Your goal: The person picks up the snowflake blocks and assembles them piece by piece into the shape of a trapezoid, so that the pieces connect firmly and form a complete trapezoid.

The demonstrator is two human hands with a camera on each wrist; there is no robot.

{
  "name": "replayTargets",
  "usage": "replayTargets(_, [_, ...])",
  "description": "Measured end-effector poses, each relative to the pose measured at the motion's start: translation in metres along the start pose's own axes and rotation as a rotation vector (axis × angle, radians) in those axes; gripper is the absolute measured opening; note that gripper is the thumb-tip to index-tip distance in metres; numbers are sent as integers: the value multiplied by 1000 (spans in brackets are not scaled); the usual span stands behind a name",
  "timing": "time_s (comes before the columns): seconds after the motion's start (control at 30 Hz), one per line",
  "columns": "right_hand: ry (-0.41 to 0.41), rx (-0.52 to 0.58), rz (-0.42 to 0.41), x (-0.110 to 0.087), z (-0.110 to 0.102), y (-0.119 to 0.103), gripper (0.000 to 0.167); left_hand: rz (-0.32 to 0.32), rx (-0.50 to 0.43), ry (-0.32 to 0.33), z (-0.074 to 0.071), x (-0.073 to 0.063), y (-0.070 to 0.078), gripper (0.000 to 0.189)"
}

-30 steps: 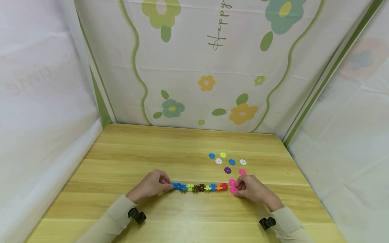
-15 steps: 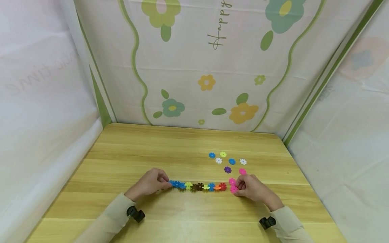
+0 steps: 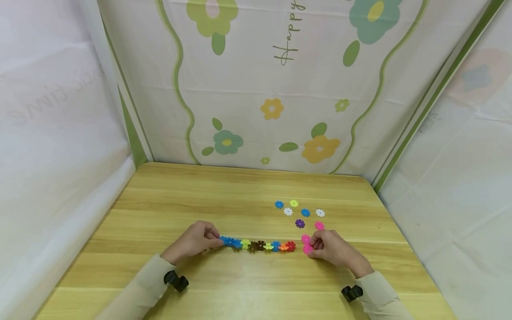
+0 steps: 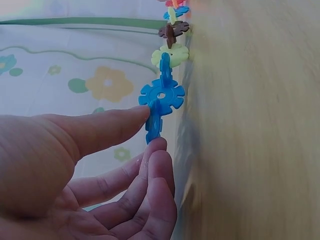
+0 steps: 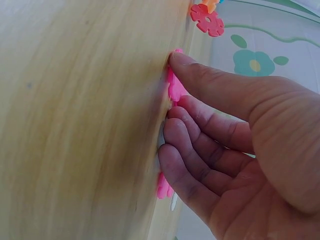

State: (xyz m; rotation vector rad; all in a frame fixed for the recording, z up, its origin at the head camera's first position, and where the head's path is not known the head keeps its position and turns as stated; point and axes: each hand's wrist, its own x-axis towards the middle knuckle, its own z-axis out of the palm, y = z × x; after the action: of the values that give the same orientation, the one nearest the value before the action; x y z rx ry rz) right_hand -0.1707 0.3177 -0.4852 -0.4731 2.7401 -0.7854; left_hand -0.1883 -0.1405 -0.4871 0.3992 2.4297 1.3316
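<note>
Taking the chain's middle as our clock centre, we start nearest: the right hand, out at three o'clock, pinches a pink disc between thumb and fingertips. At nine o'clock the left hand pinches the chain's blue end, so the two hands sit well apart, both occupied. And here's the flower-disc chain itself, stretched between them: blue through yellow, brown, yellow, blue, orange, to red. That's the done part, we'd judge, and a good run it is! But the red end stands apart from the pink disc, so that join isn't made. Looking farther, a second pink disc lies by the pinched one; whether they're linked, we can't tell. Beyond, around two, we find a third pink disc and a purple disc; farthest, between one and two, two white discs, two blue discs and a yellow disc, all unlinked.
</note>
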Motion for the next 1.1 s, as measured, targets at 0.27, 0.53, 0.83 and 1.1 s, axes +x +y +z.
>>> replayTargets(0.27, [2, 0, 1, 1, 2, 2, 21, -6, -13, -2, -5, -4, 0, 23])
replayTargets(0.53, [3, 0, -10, 1, 1, 3, 21, -19, -18, -2, -7, -6, -1, 22])
replayTargets(0.83, [-1, -2, -5, 1, 1, 2, 21, -28, -16, -3, -9, -7, -4, 24])
replayTargets(1.1, [-2, -2, 6, 1, 0, -1, 20, -27, -13, 1, -12, -7, -6, 22])
